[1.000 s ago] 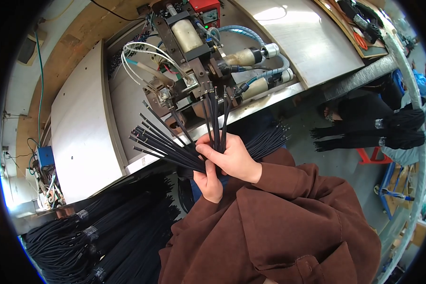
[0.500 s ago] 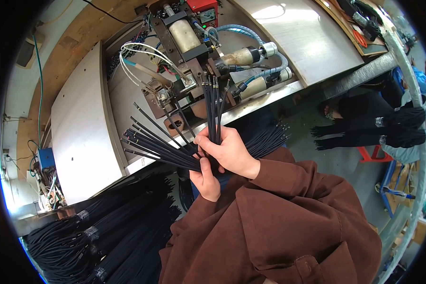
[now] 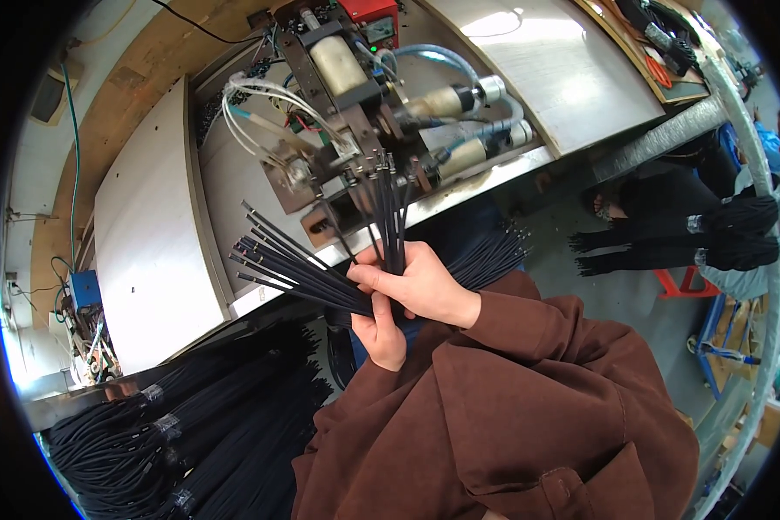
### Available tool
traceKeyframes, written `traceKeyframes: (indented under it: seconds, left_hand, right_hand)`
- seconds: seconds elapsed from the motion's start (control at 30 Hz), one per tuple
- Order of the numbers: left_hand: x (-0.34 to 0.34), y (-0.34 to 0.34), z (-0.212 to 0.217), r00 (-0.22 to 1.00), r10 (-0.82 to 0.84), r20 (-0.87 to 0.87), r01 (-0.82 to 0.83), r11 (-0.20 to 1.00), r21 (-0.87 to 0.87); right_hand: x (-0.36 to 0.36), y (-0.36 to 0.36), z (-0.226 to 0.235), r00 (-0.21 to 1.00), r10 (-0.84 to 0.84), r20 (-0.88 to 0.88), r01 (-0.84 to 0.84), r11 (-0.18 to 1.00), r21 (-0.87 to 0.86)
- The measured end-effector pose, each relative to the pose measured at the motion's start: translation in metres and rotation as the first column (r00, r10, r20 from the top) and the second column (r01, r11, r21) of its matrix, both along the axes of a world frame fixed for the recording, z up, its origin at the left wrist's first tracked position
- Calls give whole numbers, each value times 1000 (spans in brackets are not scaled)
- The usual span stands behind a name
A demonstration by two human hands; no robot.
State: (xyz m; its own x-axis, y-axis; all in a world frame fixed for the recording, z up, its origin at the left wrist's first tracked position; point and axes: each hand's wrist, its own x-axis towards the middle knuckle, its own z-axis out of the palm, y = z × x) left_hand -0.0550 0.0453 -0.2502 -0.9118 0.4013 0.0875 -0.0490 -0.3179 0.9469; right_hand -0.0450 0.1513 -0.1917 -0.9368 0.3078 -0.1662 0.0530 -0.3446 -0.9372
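My left hand [image 3: 380,334] is closed around a bunch of thin black cords [image 3: 299,279] that fan out to the left, with small metallic bands near their ends. Just to its right, my right hand [image 3: 425,288] grips another bunch of black cords [image 3: 390,212], which stands up toward the bench machine [image 3: 334,147]. Between thumb and fingers of the right hand runs a single black cord [image 3: 341,236], its far end up at the machine's front. That end is blurred, so I cannot tell whether it sits inside the machine. Both hands nearly touch.
The machine carries pale cylinders [image 3: 338,65], hoses and a red box [image 3: 371,10]. Metal panels [image 3: 147,234] flank it. Black cord bundles [image 3: 113,442] hang at lower left; another bunch [image 3: 494,258] lies beyond my right forearm. More bundles [image 3: 719,234] rest at right near a person.
The fanned bunch in my left hand has shifted slightly right. The upright cords' tips sit a little lower, and one loose cord has swung right toward them. Parts of the machine are now blurred.
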Motion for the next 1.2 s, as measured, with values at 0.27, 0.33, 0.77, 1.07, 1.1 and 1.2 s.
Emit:
traceKeyframes:
  seconds: [0.27,0.33,0.77,1.07,1.1,1.2]
  left_hand:
    - [-3,-1,-7,999,-38,9,38,999,9]
    - [-4,-1,-4,996,-72,48,70,997,34]
    - [-7,3,6,994,-49,98,47,999,18]
    - [7,-2,-2,997,-72,20,72,997,-27]
    - [8,-3,-3,996,-88,-16,87,996,-31]
    - [11,-5,-13,996,-14,-93,6,996,-84]
  right_hand:
    - [-2,4,5,993,-62,103,68,996,-56]
    - [-3,5,5,991,-67,119,74,996,-49]
    - [-9,12,10,985,24,169,-28,999,18]
    - [10,10,10,985,52,162,-58,998,33]
    - [14,5,5,995,-7,99,6,1000,7]
    - [19,-1,1,992,-126,-21,124,991,-59]
